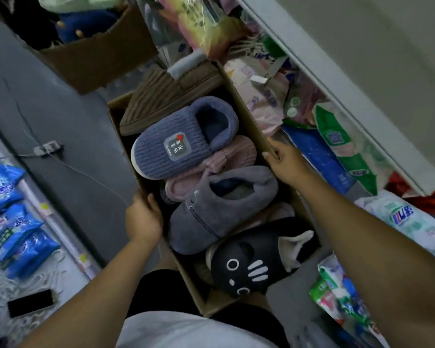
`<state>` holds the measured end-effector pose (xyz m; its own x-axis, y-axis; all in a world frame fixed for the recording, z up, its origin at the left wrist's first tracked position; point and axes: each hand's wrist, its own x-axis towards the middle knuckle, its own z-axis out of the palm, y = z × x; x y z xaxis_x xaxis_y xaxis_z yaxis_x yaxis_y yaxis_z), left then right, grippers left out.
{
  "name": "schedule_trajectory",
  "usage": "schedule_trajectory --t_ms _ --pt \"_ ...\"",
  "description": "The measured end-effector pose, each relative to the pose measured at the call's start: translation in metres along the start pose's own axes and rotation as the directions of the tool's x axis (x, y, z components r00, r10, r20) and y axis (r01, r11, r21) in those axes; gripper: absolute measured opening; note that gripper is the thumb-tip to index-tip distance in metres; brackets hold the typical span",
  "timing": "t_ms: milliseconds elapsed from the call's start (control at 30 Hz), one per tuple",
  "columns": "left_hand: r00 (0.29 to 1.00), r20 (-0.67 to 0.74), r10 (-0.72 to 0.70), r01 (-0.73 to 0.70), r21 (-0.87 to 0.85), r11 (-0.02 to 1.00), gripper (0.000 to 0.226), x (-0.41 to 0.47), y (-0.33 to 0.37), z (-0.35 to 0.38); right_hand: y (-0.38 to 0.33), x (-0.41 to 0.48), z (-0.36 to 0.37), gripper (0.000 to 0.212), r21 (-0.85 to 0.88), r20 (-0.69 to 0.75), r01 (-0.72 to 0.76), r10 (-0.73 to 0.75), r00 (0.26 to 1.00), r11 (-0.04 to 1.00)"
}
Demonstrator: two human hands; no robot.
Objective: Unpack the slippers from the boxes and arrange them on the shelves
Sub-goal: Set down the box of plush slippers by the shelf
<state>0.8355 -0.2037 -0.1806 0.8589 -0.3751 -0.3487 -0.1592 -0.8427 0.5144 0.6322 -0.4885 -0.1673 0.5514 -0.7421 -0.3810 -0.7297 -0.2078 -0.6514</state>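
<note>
While the slippers (211, 209) are all still packed in the cardboard box (251, 121), blue ribbed one (176, 144) on top, left hand (143, 217) fingers curl over its left wall and right hand (284, 164) pinches the right wall.

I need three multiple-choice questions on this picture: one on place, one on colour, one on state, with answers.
1. Which slipper lies nearest the person in the cardboard box? A brown knitted; B black cat-face slipper; C pink.
2. What colour is the heart on the blue ribbed slipper? A green; B yellow; C red.
3. What do the left hand and right hand do? A grip the box's rims; B lift slippers; C hang free.
B, it fills the near end; C, the heart shows red; A, each hand clasps a rim.
</note>
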Motion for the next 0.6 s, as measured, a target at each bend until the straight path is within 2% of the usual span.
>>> schedule_trajectory --t_ms 133,400,600 --pt "0.999 0.026 -0.034 0.034 0.006 0.999 0.03 0.038 0.001 0.016 -0.012 0.04 0.021 0.048 0.018 -0.015 -0.037 0.037 0.999 0.999" --pt "0.987 0.057 -0.152 0.155 -0.062 0.986 0.031 0.072 -0.011 0.062 0.012 0.104 0.054 0.043 -0.015 0.0 0.069 -0.069 0.998 0.998" --pt "0.962 0.109 -0.249 0.256 -0.062 0.965 0.034 0.08 -0.022 0.09 0.045 0.136 0.082 0.047 0.045 0.053 -0.038 0.035 0.998 0.998"
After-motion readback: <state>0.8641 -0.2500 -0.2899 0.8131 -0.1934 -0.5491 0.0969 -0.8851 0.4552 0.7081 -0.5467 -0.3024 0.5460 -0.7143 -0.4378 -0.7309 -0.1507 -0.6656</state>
